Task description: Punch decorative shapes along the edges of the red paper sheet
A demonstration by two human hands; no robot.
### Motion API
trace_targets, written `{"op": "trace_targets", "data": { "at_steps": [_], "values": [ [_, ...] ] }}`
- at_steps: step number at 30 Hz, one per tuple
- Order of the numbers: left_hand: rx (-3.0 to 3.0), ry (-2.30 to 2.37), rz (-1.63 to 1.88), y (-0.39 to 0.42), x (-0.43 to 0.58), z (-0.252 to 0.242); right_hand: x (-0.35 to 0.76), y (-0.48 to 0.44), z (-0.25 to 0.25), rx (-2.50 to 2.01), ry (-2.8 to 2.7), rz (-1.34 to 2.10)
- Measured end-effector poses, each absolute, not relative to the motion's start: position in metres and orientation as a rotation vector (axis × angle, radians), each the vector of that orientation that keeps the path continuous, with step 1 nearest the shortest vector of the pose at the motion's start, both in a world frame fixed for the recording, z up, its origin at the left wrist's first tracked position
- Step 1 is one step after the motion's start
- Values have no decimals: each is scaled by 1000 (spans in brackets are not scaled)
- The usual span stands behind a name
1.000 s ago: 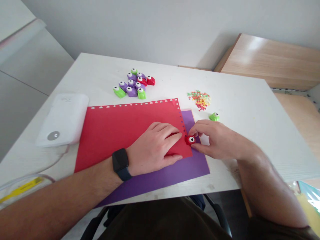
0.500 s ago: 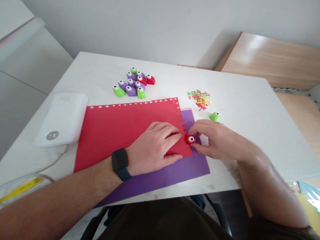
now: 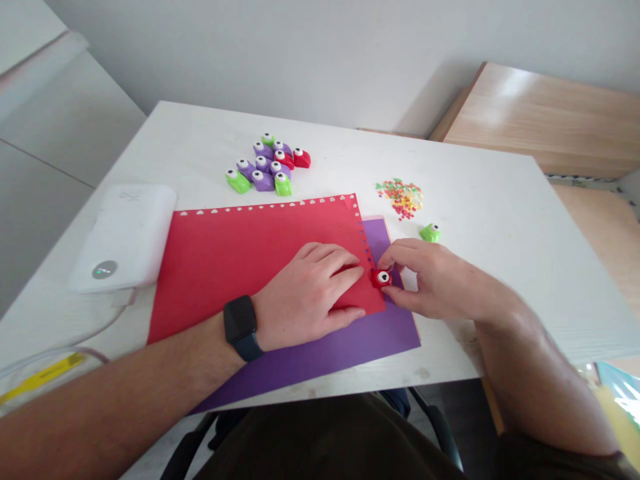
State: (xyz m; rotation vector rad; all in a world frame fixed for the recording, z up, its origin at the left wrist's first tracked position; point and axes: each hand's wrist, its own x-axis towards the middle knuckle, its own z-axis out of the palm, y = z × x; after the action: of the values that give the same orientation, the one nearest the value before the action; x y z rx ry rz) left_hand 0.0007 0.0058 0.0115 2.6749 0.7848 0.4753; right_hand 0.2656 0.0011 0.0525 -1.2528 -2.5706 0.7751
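My left hand (image 3: 315, 293) lies flat on a red sheet of paper (image 3: 230, 260), fingers spread toward its right edge. Small shapes are punched along the sheet's top edge and down part of its right edge. Between the thumb and fingers of my right hand (image 3: 425, 277) is a red craft punch (image 3: 382, 278) with a heart mark on its white button. This punch sits at the red sheet's right edge, below the row of holes. Under the red sheet lies a purple sheet (image 3: 320, 360), showing at the right and front.
Several green, purple and red craft punches (image 3: 263, 181) stand grouped at the back. Right of the sheets are a pile of paper confetti (image 3: 403, 199) and a green punch (image 3: 431, 233). A white box-shaped device (image 3: 125, 233) with a cable (image 3: 113, 320) lies at the left.
Both hands and the red punch stay practically in place. A small green light now shows on the white device's round grey spot.
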Motion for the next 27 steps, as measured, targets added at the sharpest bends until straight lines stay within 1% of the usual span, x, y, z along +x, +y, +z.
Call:
{"op": "trace_targets", "data": {
  "at_steps": [11, 27],
  "values": [
    [2670, 791, 471, 6, 1, 11, 266, 2, 52, -1180, -2577, 795],
    [2670, 781, 485, 6, 1, 12, 267, 1, 53, -1233, -2573, 761]
  ]
}}
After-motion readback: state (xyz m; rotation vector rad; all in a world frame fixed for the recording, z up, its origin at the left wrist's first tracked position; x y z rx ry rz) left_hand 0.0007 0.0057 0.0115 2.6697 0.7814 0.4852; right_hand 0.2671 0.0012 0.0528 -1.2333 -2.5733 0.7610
